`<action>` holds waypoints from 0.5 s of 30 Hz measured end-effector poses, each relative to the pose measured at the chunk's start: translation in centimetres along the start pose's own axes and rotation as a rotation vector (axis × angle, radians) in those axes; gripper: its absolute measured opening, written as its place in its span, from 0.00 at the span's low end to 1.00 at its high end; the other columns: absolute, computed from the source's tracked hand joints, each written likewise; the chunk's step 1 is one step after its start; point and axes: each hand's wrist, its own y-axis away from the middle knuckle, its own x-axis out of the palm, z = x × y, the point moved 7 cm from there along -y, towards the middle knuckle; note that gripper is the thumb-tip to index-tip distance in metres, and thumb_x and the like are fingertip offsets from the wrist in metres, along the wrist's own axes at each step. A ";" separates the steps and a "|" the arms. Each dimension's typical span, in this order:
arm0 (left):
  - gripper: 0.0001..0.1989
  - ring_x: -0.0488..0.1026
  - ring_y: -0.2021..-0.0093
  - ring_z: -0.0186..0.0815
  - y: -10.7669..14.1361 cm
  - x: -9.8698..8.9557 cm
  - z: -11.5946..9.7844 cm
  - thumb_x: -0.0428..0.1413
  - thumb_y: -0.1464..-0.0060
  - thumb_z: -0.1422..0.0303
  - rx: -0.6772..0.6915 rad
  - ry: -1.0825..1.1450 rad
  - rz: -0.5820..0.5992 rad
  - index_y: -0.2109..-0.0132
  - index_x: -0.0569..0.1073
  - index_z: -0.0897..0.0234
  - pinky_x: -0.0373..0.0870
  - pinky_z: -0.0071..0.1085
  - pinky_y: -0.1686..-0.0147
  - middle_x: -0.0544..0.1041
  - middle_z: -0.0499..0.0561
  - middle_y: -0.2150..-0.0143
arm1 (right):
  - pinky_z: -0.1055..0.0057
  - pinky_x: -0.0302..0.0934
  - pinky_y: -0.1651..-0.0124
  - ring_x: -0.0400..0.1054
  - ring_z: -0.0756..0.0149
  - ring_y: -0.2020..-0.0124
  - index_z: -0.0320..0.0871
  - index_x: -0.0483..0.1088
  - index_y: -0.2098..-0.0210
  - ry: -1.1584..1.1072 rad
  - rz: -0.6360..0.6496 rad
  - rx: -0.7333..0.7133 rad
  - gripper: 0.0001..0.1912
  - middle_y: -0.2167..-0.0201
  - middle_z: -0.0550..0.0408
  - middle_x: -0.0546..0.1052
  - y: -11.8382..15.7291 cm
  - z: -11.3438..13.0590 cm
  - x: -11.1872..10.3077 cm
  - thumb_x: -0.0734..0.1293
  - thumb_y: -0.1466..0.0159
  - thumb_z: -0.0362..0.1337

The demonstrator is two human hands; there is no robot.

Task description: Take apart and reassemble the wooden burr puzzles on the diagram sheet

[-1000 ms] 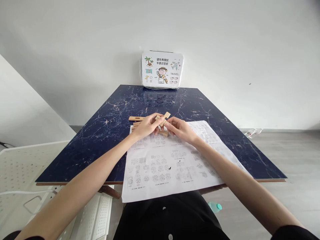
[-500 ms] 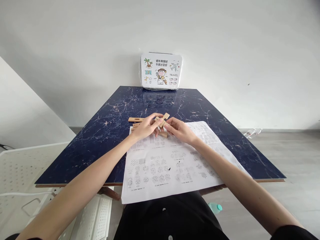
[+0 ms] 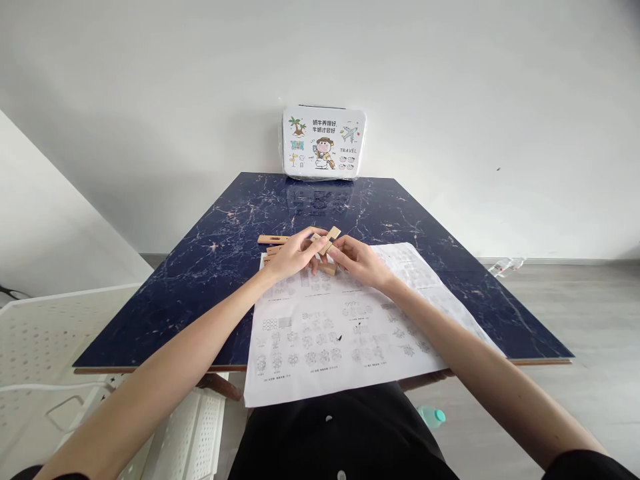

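Between my two hands is a small cluster of crossed wooden puzzle pieces (image 3: 333, 235), held just above the printed sheet. My left hand (image 3: 296, 253) is closed on its left side, thumb on top. From the right, my right hand (image 3: 363, 259) pinches the same pieces with thumb and fingers. Below the fingers a wooden block (image 3: 327, 269) shows, partly hidden; whether it joins the cluster I cannot tell. The instruction sheet (image 3: 320, 373), covered in line drawings, lies under both hands and hangs over the table's front edge. Beyond my left hand lies a slotted wooden bar (image 3: 272, 239).
More wooden pieces (image 3: 273, 251) lie partly behind my left hand. A white cartoon-printed case (image 3: 324, 143) stands at the back of the dark blue table (image 3: 200, 293), against the wall. At left is a white perforated rack (image 3: 50, 333). A bottle (image 3: 431, 417) is on the floor.
Hardly anything differs. Both hands keep their hold on the wooden pieces, whose upper end has tilted very slightly to the right. The whole view has shifted a touch.
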 end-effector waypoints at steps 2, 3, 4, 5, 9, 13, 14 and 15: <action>0.23 0.77 0.78 0.31 0.1 0.0 0.0 0.56 0.29 0.53 -0.009 0.006 -0.013 0.38 0.71 0.64 0.70 0.25 0.80 0.80 0.51 0.66 | 0.64 0.61 0.69 0.66 0.67 0.73 0.47 0.68 0.61 -0.031 0.018 0.020 0.22 0.70 0.55 0.73 0.1 0.0 0.2 0.66 0.29 0.60; 0.24 0.76 0.79 0.31 0.1 0.0 0.0 0.57 0.30 0.53 -0.015 0.009 -0.009 0.37 0.71 0.64 0.70 0.25 0.80 0.80 0.51 0.67 | 0.65 0.62 0.69 0.67 0.67 0.73 0.46 0.68 0.61 -0.049 0.031 0.028 0.22 0.70 0.55 0.74 0.1 0.0 0.3 0.66 0.29 0.59; 0.25 0.76 0.79 0.31 0.2 0.1 0.0 0.58 0.31 0.53 -0.019 0.013 -0.001 0.36 0.71 0.64 0.71 0.26 0.80 0.80 0.50 0.69 | 0.65 0.63 0.69 0.68 0.67 0.73 0.46 0.68 0.60 -0.063 0.042 0.034 0.22 0.70 0.55 0.75 0.2 0.1 0.4 0.66 0.29 0.59; 0.26 0.75 0.80 0.31 0.2 0.2 0.0 0.58 0.31 0.53 -0.020 0.014 0.010 0.34 0.70 0.63 0.72 0.26 0.80 0.79 0.49 0.69 | 0.65 0.63 0.69 0.68 0.67 0.73 0.46 0.69 0.59 -0.077 0.051 0.037 0.21 0.68 0.54 0.76 0.2 0.2 0.4 0.66 0.28 0.59; 0.28 0.75 0.80 0.31 0.4 0.4 -0.1 0.58 0.31 0.53 -0.020 0.004 0.043 0.32 0.69 0.63 0.71 0.26 0.82 0.81 0.50 0.69 | 0.66 0.64 0.69 0.69 0.68 0.73 0.46 0.69 0.55 -0.148 0.082 0.039 0.20 0.62 0.52 0.78 0.3 0.4 0.6 0.67 0.28 0.57; 0.29 0.76 0.81 0.32 0.5 0.5 -0.3 0.59 0.32 0.52 -0.043 0.019 0.057 0.32 0.69 0.63 0.71 0.26 0.82 0.81 0.50 0.70 | 0.68 0.57 0.73 0.63 0.70 0.75 0.45 0.70 0.55 -0.196 0.112 0.052 0.19 0.64 0.54 0.75 0.2 0.5 0.6 0.67 0.28 0.56; 0.30 0.76 0.81 0.32 0.6 0.5 -0.4 0.59 0.32 0.52 -0.042 0.024 0.063 0.32 0.68 0.63 0.71 0.26 0.82 0.81 0.50 0.70 | 0.68 0.56 0.73 0.62 0.70 0.75 0.46 0.70 0.56 -0.210 0.121 0.060 0.19 0.65 0.55 0.75 0.2 0.6 0.6 0.67 0.28 0.56; 0.30 0.76 0.81 0.32 0.6 0.5 -0.4 0.59 0.32 0.51 -0.041 0.028 0.071 0.32 0.68 0.62 0.71 0.26 0.82 0.82 0.50 0.70 | 0.68 0.55 0.73 0.61 0.70 0.74 0.46 0.70 0.56 -0.229 0.133 0.072 0.19 0.65 0.55 0.74 0.2 0.6 0.6 0.67 0.28 0.56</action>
